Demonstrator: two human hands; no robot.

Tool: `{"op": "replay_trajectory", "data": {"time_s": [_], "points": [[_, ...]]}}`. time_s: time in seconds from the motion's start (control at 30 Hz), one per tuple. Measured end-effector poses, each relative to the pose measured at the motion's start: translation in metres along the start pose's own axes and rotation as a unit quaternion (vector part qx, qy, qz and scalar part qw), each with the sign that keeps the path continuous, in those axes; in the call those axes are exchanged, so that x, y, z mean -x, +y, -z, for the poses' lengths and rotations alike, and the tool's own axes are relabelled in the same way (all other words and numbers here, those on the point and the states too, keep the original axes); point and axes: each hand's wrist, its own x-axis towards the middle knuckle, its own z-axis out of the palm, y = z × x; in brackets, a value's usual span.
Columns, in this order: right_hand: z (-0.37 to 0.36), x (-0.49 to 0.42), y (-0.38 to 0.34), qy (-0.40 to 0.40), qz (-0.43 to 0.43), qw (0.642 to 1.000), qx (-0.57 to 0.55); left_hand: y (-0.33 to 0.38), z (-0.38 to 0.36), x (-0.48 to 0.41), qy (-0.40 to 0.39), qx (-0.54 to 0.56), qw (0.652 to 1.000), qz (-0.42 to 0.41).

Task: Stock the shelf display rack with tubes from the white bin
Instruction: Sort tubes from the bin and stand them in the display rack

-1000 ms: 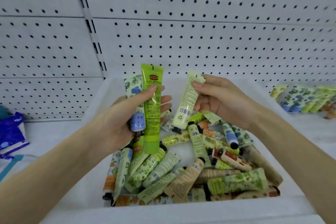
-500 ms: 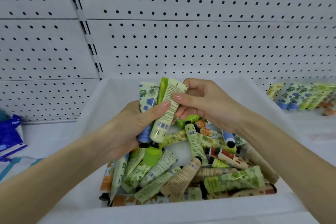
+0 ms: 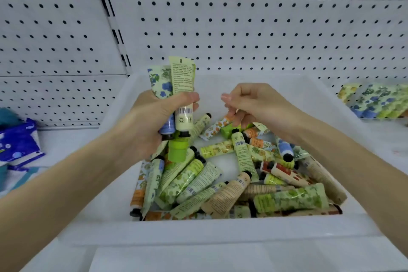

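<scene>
My left hand (image 3: 152,117) grips a bundle of three upright tubes over the white bin (image 3: 198,232): a blue floral tube (image 3: 160,83), a pale yellow tube (image 3: 183,86) and a bright green tube, of which mainly the cap (image 3: 177,150) shows below my fist. To the right, my right hand (image 3: 254,104) hovers above the pile with loosely bent fingers and holds nothing. Its fingertips hang just over an orange-patterned tube (image 3: 217,127). Several more tubes (image 3: 220,183) lie jumbled in the bin.
A white pegboard wall (image 3: 242,28) rises behind the bin. On the shelf at the right lies a row of floral tubes (image 3: 379,99). Blue packets (image 3: 17,141) sit on the shelf at the left.
My right hand passed the pale yellow tube into my left hand's bundle, let go and drew back to the right. My left hand now holds three tubes.
</scene>
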Motion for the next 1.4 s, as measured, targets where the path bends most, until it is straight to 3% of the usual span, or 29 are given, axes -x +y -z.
{"op": "replay_trajectory", "data": {"time_s": [0.1,0.17,0.23,0.6,1.13,1.4], "points": [[-0.016,0.000,0.013,-0.162,-0.024,0.976,0.144,-0.001,0.002,-0.002,0.006,0.003,1.000,0.003],[-0.026,0.000,0.023,-0.277,-0.046,0.931,0.232,-0.001,0.002,-0.003,0.001,0.002,1.000,0.006],[-0.031,0.000,0.032,-0.342,-0.061,0.894,0.284,-0.003,0.003,-0.004,-0.001,0.005,1.000,0.004],[-0.038,0.005,0.038,-0.413,-0.055,0.826,0.380,-0.006,0.000,-0.005,-0.017,-0.013,1.000,0.007],[-0.039,0.005,0.047,-0.417,-0.086,0.836,0.347,-0.008,0.000,-0.006,-0.022,-0.023,0.999,0.006],[-0.033,0.001,0.038,-0.340,-0.095,0.911,0.211,-0.007,0.004,-0.008,-0.014,-0.009,1.000,0.016]]}}
